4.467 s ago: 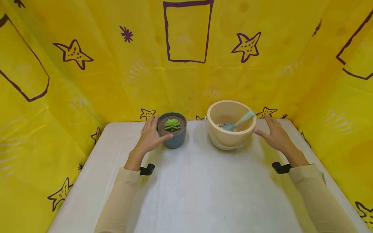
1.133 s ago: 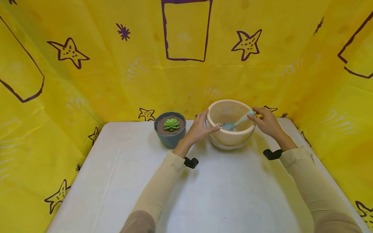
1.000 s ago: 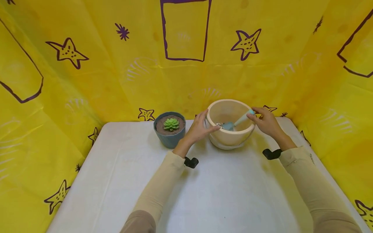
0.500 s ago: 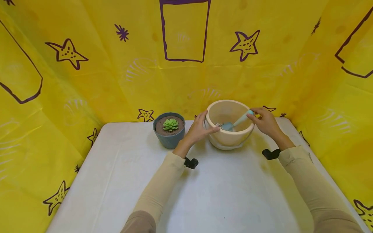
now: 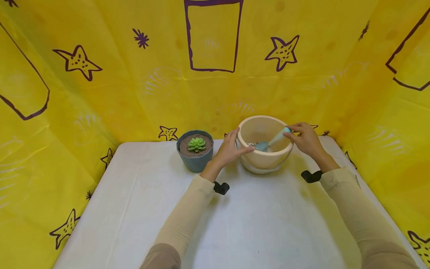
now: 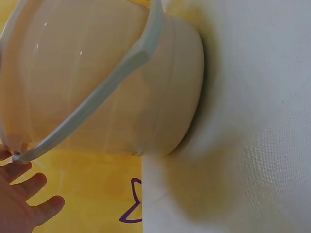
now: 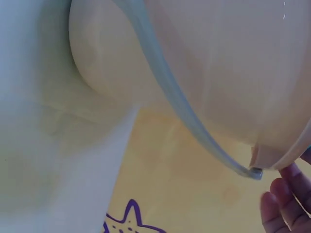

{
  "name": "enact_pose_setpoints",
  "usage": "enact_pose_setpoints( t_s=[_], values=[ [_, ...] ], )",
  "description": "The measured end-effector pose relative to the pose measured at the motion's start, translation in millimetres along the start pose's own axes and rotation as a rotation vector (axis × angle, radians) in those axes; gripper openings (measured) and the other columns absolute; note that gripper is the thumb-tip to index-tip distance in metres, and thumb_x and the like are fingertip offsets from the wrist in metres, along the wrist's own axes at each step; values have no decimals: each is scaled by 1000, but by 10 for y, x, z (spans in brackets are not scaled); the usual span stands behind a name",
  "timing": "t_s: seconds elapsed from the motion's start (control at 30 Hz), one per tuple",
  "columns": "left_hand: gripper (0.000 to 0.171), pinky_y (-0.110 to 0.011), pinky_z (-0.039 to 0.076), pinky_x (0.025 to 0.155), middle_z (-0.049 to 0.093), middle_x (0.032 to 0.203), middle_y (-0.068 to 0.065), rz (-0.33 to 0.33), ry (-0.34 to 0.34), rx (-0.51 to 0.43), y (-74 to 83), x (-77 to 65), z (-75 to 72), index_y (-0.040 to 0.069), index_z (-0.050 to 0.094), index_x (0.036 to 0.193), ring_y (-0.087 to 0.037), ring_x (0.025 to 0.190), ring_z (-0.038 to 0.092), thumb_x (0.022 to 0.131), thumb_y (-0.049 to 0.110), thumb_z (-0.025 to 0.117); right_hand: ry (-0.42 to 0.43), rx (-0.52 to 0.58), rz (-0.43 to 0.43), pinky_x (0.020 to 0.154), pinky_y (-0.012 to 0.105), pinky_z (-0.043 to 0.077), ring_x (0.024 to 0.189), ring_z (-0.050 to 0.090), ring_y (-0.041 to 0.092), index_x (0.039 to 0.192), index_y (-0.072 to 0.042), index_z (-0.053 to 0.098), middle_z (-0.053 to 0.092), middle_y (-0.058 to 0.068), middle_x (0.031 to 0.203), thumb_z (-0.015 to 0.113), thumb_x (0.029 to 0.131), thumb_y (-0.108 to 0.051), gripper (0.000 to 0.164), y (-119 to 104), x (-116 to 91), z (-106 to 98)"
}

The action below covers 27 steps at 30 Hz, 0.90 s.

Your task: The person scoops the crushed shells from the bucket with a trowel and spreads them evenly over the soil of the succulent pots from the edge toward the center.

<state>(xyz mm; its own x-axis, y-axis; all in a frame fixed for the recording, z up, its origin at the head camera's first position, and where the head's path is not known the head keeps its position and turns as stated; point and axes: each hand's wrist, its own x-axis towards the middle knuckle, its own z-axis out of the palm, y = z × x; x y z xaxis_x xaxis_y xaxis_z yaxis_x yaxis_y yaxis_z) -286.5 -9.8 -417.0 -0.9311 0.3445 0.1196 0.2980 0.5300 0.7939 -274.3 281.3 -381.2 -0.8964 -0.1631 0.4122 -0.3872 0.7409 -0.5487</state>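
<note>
- Cream bucket [image 5: 263, 161] is standing upright, pale-blue trowel [image 5: 276, 138] slanting inside.
- Left hand [image 5: 229, 149] is touching its left side, fingers spread.
- Right hand [image 5: 306, 139] is pinching the trowel's right end.

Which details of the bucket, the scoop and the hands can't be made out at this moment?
Head view: the speckled bits in the bucket are too small to identify; its near rim hides part of the inside.
Left wrist view: the left edge crops the left hand.
Right wrist view: the right edge crops the right hand, cutting off its pinch on the scoop.
</note>
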Motion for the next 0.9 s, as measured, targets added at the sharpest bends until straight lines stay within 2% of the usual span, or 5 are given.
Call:
enact_pose_setpoints(
  t_s=[0.3,0.47,0.7,0.8,0.9],
  values=[
    [105,-55,36,112,23,160,-7,-24,-8,-26,8,12,15,23,16,158,-31,145,32,77,57,74,-31,-39,-15,69,33,44,82,58,35,115,11,66,65,26,94,65,94,-17,35,-195,128,31],
    [105,-55,36,112,24,160,-8,-23,0,-28,-1,8,22,22,16,158,-31,144,33,77,58,74,-42,-63,54,64,30,42,77,57,32,117,9,65,66,25,91,65,95,-22,38,-283,182,67],
    [105,-55,35,113,20,162,-9,-29,-18,-26,-16,13,30,23,12,158,-31,146,29,79,57,72,-84,-39,184,78,45,50,93,61,40,126,9,59,66,30,107,61,97,-28,47,-358,303,159],
    [104,-54,34,114,19,162,-10,-29,-21,-26,-12,24,31,22,11,158,-32,147,28,81,57,71,-83,2,249,73,39,55,94,65,42,121,10,62,66,31,108,61,97,-29,46,-401,374,189],
    [103,-54,33,114,20,161,-12,-30,-17,-36,-3,37,37,20,11,158,-33,146,29,82,56,70,-79,51,310,59,25,52,78,71,33,112,11,65,68,31,101,62,96,-32,46,-436,430,226]
  ],
)
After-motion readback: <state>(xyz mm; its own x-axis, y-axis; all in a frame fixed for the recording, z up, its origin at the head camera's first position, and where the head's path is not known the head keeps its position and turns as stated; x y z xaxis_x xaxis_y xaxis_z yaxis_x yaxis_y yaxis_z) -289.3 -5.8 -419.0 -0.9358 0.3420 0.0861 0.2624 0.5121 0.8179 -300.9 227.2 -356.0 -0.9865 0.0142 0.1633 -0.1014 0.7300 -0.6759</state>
